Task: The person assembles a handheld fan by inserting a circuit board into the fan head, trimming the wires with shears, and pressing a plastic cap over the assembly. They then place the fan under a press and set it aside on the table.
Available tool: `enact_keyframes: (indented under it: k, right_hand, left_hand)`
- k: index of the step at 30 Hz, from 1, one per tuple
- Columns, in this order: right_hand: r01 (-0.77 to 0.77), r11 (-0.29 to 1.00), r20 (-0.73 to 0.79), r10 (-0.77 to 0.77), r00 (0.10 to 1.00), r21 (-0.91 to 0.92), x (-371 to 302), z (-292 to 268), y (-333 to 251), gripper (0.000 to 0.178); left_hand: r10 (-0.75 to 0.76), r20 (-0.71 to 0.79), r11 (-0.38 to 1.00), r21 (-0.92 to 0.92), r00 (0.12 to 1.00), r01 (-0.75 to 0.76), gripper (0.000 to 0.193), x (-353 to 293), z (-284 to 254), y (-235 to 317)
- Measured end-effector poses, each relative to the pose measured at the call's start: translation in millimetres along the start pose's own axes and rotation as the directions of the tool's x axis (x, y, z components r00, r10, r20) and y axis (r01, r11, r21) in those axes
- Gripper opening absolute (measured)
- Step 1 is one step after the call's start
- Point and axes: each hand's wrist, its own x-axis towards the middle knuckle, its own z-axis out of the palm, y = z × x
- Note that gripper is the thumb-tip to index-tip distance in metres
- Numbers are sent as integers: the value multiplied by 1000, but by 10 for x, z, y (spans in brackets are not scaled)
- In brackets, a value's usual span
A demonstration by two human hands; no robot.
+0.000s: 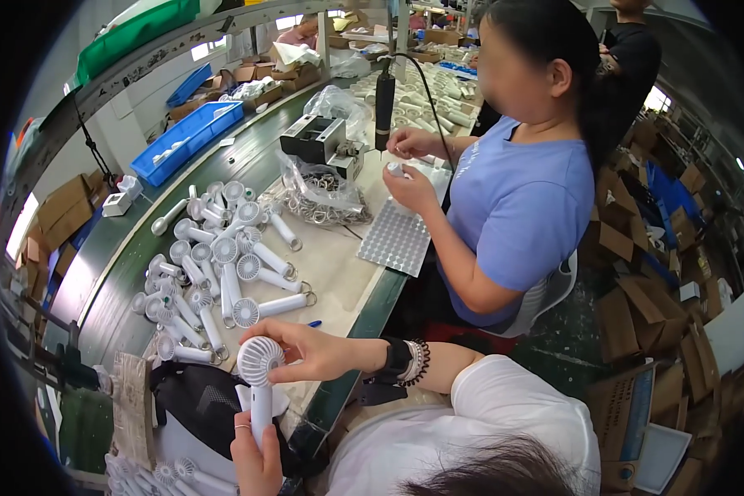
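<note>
A white hand-held fan [259, 372] stands upright over the table's near edge. My left hand [256, 459] grips its handle from below; a ring is on one finger. My right hand [310, 349], with a black watch and beaded bracelet at the wrist, reaches in from the right, its fingers resting on the round fan head. Just beyond lies a pile of several identical white fans [215, 264] on the beige table top [339, 273].
A co-worker in a blue shirt [521, 198] sits to the right, hands [405, 169] on a small white part. Nearby are a grey sticker sheet [397, 240], a bag of metal rings [322, 198], a hanging black power tool [384, 99], blue trays [186, 140], and cardboard boxes [645, 314].
</note>
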Motion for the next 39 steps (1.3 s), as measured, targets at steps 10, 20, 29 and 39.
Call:
enact_keyframes:
  k: [10,20,29,39]
  right_hand:
    - [6,1000,23,-7,1000,13,27,-7,182,55]
    - [5,937,193,66,979,-348,-120,-170,-57,53]
    - [13,954,139,30,990,-300,-245,-146,-26,47]
    - [-16,962,48,30,998,-273,-349,-180,128,45]
  left_hand:
    - [19,-39,971,239,999,-9,16,-24,8,55]
    - [91,38,932,348,995,-99,21,-22,-30,60]
    - [97,44,912,396,994,-106,24,-72,32,135]
    - [160,84,865,469,984,-181,25,68,40,52]
